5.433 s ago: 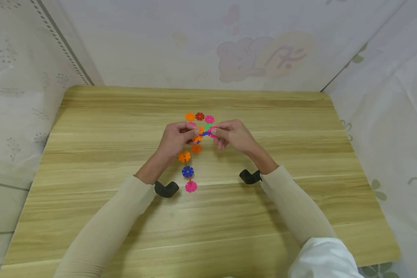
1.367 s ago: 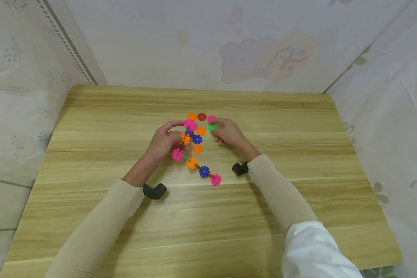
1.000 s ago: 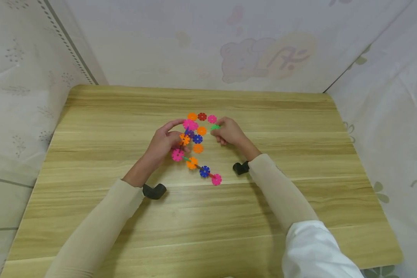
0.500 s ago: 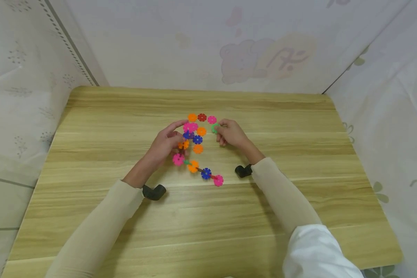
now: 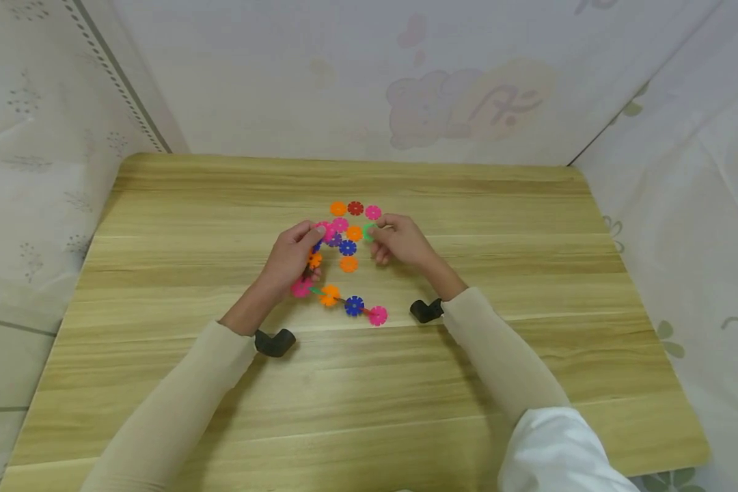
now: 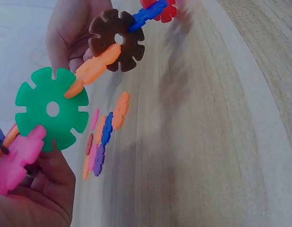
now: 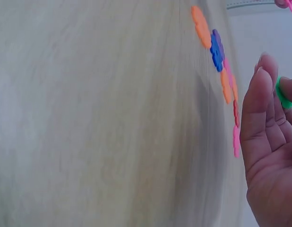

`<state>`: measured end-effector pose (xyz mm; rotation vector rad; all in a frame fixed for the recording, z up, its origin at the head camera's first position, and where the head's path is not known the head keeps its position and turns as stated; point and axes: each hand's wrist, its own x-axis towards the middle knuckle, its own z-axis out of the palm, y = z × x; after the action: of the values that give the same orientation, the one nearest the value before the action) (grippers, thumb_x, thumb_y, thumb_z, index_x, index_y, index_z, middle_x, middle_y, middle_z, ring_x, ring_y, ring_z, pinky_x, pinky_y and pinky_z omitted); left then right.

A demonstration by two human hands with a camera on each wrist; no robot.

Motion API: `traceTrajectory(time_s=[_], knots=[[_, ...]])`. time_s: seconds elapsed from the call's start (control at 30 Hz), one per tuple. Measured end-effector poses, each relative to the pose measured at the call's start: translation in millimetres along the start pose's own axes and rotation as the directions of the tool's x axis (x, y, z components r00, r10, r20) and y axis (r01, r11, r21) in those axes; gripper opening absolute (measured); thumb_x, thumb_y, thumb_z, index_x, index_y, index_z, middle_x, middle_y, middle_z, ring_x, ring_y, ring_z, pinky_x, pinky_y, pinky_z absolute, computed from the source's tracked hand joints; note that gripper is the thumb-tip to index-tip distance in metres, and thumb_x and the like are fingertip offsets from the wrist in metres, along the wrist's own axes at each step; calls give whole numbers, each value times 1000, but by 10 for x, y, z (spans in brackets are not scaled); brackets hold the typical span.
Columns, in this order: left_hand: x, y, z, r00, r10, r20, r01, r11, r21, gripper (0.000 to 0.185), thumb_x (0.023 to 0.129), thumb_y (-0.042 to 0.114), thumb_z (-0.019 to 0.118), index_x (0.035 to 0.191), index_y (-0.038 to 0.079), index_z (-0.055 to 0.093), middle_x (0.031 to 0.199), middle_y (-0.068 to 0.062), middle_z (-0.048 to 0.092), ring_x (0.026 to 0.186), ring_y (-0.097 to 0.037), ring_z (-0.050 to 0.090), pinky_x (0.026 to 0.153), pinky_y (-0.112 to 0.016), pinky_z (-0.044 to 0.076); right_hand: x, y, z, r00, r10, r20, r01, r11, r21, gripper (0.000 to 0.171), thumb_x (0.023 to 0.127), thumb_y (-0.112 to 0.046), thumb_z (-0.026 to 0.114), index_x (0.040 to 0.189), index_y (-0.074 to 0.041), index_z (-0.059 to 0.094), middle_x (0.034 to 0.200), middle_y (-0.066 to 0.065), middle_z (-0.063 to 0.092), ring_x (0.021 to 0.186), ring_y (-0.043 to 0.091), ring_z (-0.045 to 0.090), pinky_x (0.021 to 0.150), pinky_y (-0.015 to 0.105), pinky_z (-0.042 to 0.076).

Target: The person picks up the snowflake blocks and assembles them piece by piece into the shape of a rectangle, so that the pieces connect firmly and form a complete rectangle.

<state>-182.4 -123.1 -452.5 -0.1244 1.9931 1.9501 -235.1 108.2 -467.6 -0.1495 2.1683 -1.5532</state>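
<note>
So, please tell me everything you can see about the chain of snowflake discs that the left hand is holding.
The chain of snowflake discs is made of flat, notched round pieces that look like plastic, slotted into each other edge to face. In the head view it runs from the left hand down and right across the wooden table: orange, pink, orange, blue, then pink at the free end. The left wrist view shows green, brown, orange, blue and red pieces. The left hand grips its upper end; whether the far end touches the table cannot be told.

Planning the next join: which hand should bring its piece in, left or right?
Probably right: the right hand pinches only a loose green disc, while the left hand grips the long chain, better kept steady.
</note>
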Motion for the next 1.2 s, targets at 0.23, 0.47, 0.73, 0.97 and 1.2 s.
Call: traceTrajectory(time_s=[0.23,0.47,0.73,0.97,1.2], knots=[[-3,15,21,996,-21,-85,22,1000,10,31,105,29,40,81,8,42,69,-4,46,48,-15,52,49,-26,50,-43,-63,86,998,-47,37,46,999,23,21,99,-14,57,102,6,56,78,18,68,56,18,63,57,33,57],[-2,12,33,991,7,-134,13,989,145,28,102,22,40,81,4,47,82,-8,50,70,-16,42,65,-26,37,-62,-146,198,990,-102,94,99,994,38,17,99,-13,57,98,4,56,83,27,67,58,24,64,61,41,57],[5,-15,46,994,26,-110,-10,990,143,25,100,21,42,82,6,48,74,-3,44,64,-14,42,60,-24,38,-57,-171,271,983,-129,132,128,992,19,13,100,-12,55,93,-1,53,84,26,67,61,28,65,64,46,57],[7,-29,44,995,15,-102,0,989,151,23,99,23,43,84,7,50,72,-3,44,60,-13,42,54,-23,37,-55,-185,328,971,-155,181,153,988,22,12,101,-10,52,94,0,50,88,26,68,64,33,64,63,42,57],[6,-17,39,996,22,-84,-10,989,147,23,100,22,41,85,7,49,71,-2,44,59,-13,42,53,-23,37,-35,-194,358,961,-180,211,181,983,12,14,101,-11,53,91,-1,50,87,23,69,61,30,63,62,45,56]])
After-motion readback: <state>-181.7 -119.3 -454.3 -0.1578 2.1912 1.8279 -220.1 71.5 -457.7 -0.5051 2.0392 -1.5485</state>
